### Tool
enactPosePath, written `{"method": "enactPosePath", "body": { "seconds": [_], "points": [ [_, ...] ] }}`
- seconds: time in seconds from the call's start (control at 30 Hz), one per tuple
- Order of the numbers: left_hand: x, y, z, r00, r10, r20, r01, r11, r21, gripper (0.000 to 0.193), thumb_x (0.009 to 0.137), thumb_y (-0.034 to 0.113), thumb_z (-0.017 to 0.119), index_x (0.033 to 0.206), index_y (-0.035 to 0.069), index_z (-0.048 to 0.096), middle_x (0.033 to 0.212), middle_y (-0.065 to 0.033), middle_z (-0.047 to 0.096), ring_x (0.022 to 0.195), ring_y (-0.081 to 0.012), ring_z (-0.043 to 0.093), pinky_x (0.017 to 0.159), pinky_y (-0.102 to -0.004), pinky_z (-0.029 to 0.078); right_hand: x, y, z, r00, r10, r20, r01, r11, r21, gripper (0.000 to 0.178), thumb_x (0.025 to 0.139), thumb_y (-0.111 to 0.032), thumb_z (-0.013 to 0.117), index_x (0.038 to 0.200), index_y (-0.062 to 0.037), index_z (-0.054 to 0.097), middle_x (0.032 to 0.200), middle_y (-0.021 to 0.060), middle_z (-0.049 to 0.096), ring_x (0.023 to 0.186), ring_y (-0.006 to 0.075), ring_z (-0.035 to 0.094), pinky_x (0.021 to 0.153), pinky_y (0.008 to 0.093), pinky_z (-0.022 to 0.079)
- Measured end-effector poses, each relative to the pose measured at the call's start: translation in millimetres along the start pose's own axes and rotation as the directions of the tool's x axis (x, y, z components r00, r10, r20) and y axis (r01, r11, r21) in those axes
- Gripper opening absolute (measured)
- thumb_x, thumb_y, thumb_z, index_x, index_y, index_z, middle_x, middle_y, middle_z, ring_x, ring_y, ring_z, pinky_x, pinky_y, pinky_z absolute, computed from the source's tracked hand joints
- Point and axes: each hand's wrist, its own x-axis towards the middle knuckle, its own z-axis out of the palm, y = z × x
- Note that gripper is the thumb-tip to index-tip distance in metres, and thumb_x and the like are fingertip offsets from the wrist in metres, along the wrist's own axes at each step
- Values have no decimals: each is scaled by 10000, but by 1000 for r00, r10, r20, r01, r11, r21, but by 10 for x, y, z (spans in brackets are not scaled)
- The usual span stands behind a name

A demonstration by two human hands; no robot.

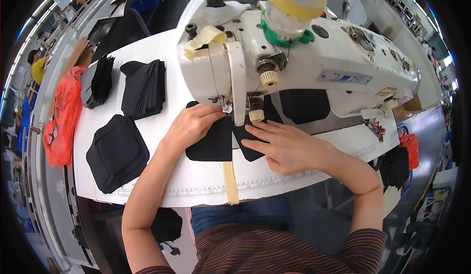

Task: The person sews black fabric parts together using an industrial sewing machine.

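Observation:
A white sewing machine (304, 58) stands across the white table, its needle area just ahead of both hands. Under it lie two black fabric pieces with a narrow gap between them. My left hand (191, 126) rests on the left fabric piece (211, 144), fingers stretched toward the presser foot (227, 108). On the right fabric piece (252, 151) my right hand (282, 144) lies flat with its fingers spread. Part of both pieces is hidden beneath the machine head and my fingers. Another black fabric piece (305, 106) lies farther right, under the machine arm.
Stacks of black fabric pieces (117, 151) (143, 88) (98, 82) occupy the table's left side. Beside them hangs a red plastic bag (66, 112). A printed ruler strip (191, 192) and yellow tape (230, 183) run along the front edge. Other people work far left.

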Motion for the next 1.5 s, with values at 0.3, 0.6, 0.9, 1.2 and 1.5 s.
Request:
{"method": "enactPosePath", "body": {
  "seconds": [0.3, 0.6, 0.9, 1.2, 1.5],
  "points": [
    [-70, -103, 107, 973, -231, -18, 231, 973, -13, 165, 786, 40, 711, 951, 46, 713, 790, -144, 654, 690, -325, 645, 601, -399, 500, 250, 139, 369, 910, -160, -382, 61, 964, -260, 333, 816, -107, 592, 1105, 54, 634, 1185, 191, 640, 1140, 291, 611, 947, 371, 510],
    [-53, -434, 148, 937, -340, 74, 326, 933, 151, 281, 790, 203, 738, 1018, 46, 687, 912, -160, 683, 824, -346, 655, 700, -424, 523, 200, 5, 491, 945, -26, -325, -40, 979, -197, 420, 863, -81, 545, 1235, 114, 549, 1283, 271, 568, 1234, 353, 549, 1063, 426, 438],
    [521, -111, -656, 538, -670, 511, 807, 584, -84, 280, 774, 84, 737, 1031, 7, 657, 995, -155, 675, 925, -228, 647, 769, -355, 522, 281, -23, 443, 947, 9, -322, -87, 970, -227, 380, 834, -64, 565, 1174, 106, 577, 1207, 251, 608, 1194, 344, 575, 1040, 402, 457],
    [-120, 587, -619, 858, -58, 511, 27, 997, 67, 589, 656, 21, 716, 1234, 7, 606, 1264, -131, 591, 1226, -274, 525, 1075, -399, 406, 369, 27, 427, 902, 2, -431, -135, 951, -277, 230, 775, -83, 614, 982, 17, 618, 1028, 154, 647, 1063, 274, 625, 996, 375, 482],
    [-224, 398, -165, 991, -116, -65, 122, 988, 93, 479, 569, -32, 694, 1047, -44, 675, 1051, -118, 668, 834, -221, 623, 681, -318, 554, 398, 51, 421, 880, -5, -475, -117, 967, -227, 209, 736, -57, 645, 936, -8, 612, 898, 88, 604, 941, 228, 640, 789, 304, 569]
  ]
}}
